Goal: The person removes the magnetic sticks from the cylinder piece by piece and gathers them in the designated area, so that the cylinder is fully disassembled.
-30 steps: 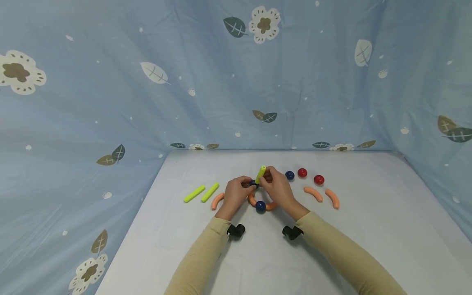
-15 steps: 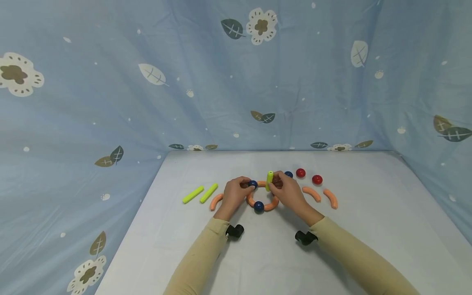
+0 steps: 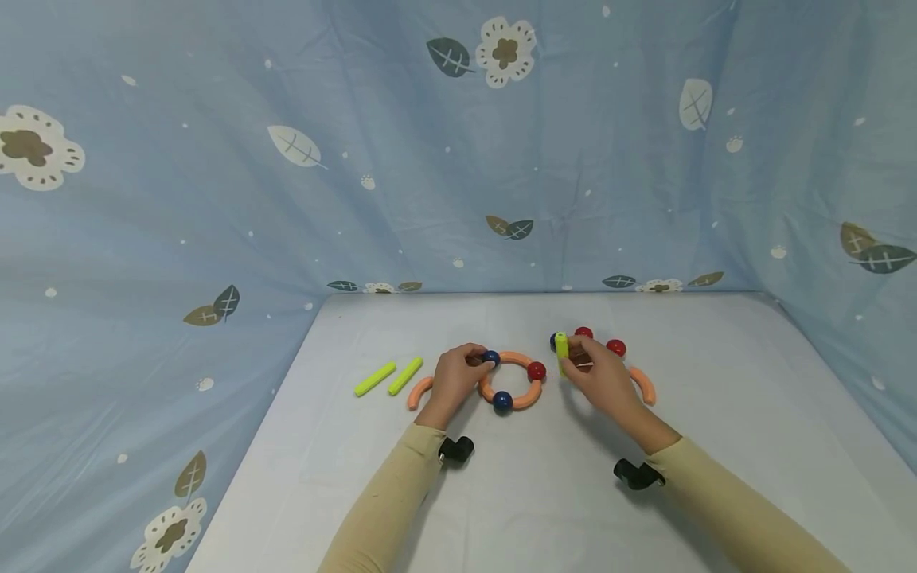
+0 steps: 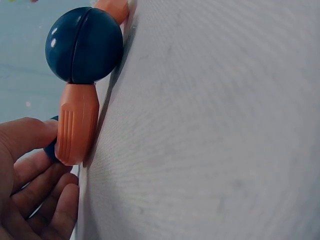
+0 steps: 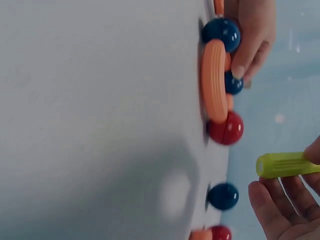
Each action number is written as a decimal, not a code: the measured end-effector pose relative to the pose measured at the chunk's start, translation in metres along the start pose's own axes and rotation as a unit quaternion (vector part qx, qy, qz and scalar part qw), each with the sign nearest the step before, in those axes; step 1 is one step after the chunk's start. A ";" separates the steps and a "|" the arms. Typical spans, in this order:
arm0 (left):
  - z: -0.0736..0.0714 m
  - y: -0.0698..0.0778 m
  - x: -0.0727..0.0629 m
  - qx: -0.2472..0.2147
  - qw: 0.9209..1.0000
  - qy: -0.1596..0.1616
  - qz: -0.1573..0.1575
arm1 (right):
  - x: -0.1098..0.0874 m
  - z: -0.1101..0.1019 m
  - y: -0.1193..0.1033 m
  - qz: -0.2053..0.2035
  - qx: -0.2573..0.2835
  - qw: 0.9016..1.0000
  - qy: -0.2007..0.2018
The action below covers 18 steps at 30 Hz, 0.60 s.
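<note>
Orange curved rods (image 3: 513, 358) and balls form a ring lying on the table. Its balls are a red one (image 3: 536, 371), a near blue one (image 3: 503, 402) and a far-left blue one (image 3: 490, 358). My left hand (image 3: 457, 376) pinches that far-left blue ball between thumb and fingers; the left wrist view shows the thumb beside an orange rod (image 4: 77, 122). Right of the ring, my right hand (image 3: 604, 378) holds a yellow-green stick (image 3: 562, 354) upright, raised off the table. In the right wrist view the stick (image 5: 285, 165) is apart from the ring.
Two yellow-green sticks (image 3: 407, 376) and a curved orange rod (image 3: 419, 392) lie left of the left hand. Behind the right hand are a loose blue ball (image 3: 554, 342) and two red balls (image 3: 616, 348). Another orange rod (image 3: 644, 386) lies right. A patterned blue curtain (image 3: 401, 199) borders the white table (image 3: 494, 501).
My right hand has moved right with the yellow-green stick, away from the ring, and the ring's red ball has come into view. My left hand stays at the far-left blue ball.
</note>
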<state>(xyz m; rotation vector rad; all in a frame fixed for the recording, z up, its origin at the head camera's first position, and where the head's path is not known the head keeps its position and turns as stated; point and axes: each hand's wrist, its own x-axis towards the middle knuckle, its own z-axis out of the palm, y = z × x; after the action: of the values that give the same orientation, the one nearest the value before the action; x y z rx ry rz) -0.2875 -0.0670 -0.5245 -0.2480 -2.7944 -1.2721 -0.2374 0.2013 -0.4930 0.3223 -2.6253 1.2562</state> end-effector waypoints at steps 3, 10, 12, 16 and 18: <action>0.000 -0.001 0.000 0.000 1.000 0.001 0.001 | -0.007 -0.010 0.007 -0.004 -0.014 1.000 0.013; 0.000 0.000 0.001 0.000 1.000 0.002 0.001 | -0.020 -0.033 0.024 0.009 -0.064 0.998 0.023; 0.000 -0.001 0.001 0.001 1.000 0.001 0.000 | -0.025 -0.041 0.028 0.022 -0.070 0.997 0.020; 0.001 -0.002 0.000 0.000 1.000 0.000 -0.006 | -0.032 -0.055 0.038 0.045 -0.082 0.995 0.021; 0.002 -0.002 0.000 -0.001 1.000 0.000 -0.008 | -0.036 -0.061 0.044 0.055 -0.089 0.994 0.026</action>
<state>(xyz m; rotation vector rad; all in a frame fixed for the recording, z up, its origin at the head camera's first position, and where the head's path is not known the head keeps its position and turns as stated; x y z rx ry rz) -0.2881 -0.0668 -0.5270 -0.2257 -2.8002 -1.2784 -0.2100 0.2801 -0.4979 0.1155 -2.7171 1.0368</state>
